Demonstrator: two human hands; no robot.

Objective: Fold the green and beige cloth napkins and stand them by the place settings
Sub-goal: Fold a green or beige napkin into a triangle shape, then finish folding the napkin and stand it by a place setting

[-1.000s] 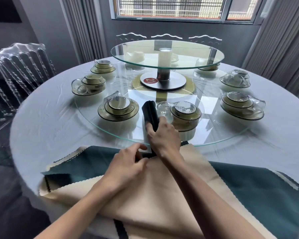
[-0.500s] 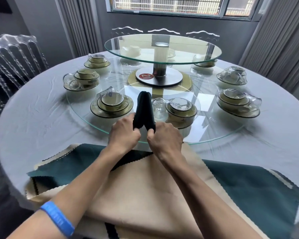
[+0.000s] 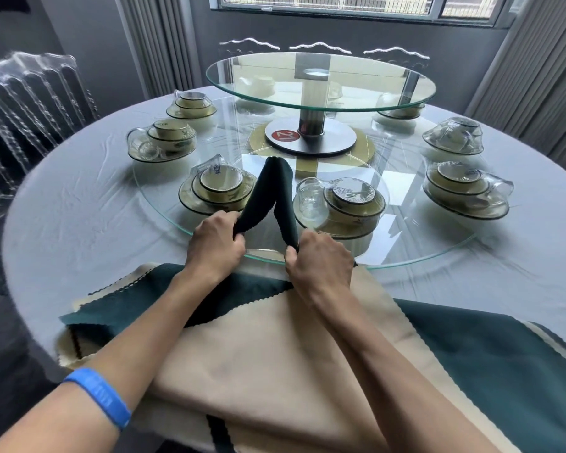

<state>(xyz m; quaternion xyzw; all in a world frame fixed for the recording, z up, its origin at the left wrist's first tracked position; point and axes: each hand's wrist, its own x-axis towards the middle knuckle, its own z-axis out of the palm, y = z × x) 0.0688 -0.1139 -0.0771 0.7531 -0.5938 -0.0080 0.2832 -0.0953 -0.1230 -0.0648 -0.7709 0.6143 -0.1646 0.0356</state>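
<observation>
Both hands' grip on green napkin (image 3: 272,197)

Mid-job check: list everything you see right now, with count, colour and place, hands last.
folded napkin: one, dark green, standing as an inverted V on the lower glass ring, between two near settings.
flat napkins: stack, beige and green, near table edge.
place settings: seven seen, cream dishes with dark rims under clear wrap, round the ring.
turntable: one, clear glass on a metal post, table centre.
number tag: one, red, on the turntable base.
tablecloth: one, pale grey.
chairs: clear, left and far side.
wristband: one, blue, left wrist.
left hand: grip on the napkin's left end.
right hand: grip on its right end.
</observation>
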